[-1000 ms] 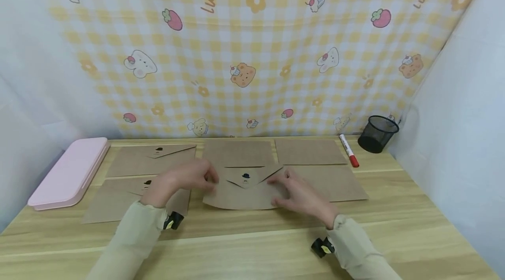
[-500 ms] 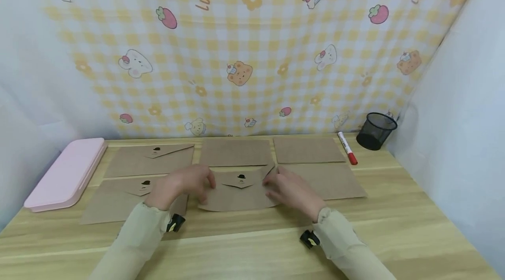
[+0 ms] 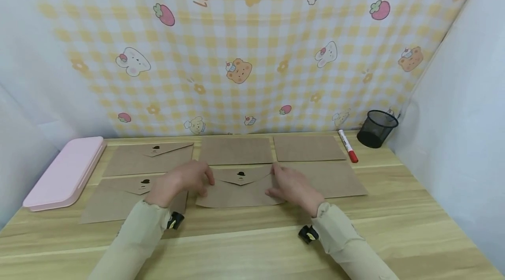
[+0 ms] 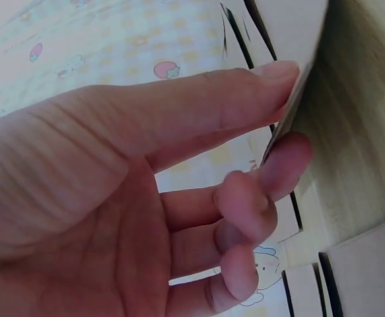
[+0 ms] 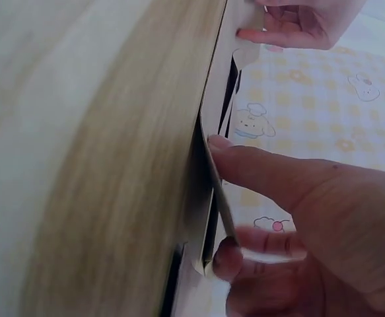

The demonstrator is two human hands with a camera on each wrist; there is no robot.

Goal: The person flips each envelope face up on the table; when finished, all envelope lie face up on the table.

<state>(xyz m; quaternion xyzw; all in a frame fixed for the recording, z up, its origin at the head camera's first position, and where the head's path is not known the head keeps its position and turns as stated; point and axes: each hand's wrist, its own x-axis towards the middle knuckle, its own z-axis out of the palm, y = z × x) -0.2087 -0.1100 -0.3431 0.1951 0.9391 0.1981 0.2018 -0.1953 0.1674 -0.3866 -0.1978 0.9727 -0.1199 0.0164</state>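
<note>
Pinching opposite ends, the left hand (image 3: 179,182) and right hand (image 3: 295,186) grip an envelope (image 3: 240,196), presumably for steadiness. Other envelopes (image 3: 136,162) lie beyond and beside them, seemingly leaving room.

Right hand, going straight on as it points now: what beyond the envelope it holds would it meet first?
Most likely the back middle envelope, judging by the head view. It looks flat, and the height of the right hand is unclear, so it might pass over.

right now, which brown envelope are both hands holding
The front-middle brown envelope, pinched by the left hand and right hand; the other five lie unheld.
</note>
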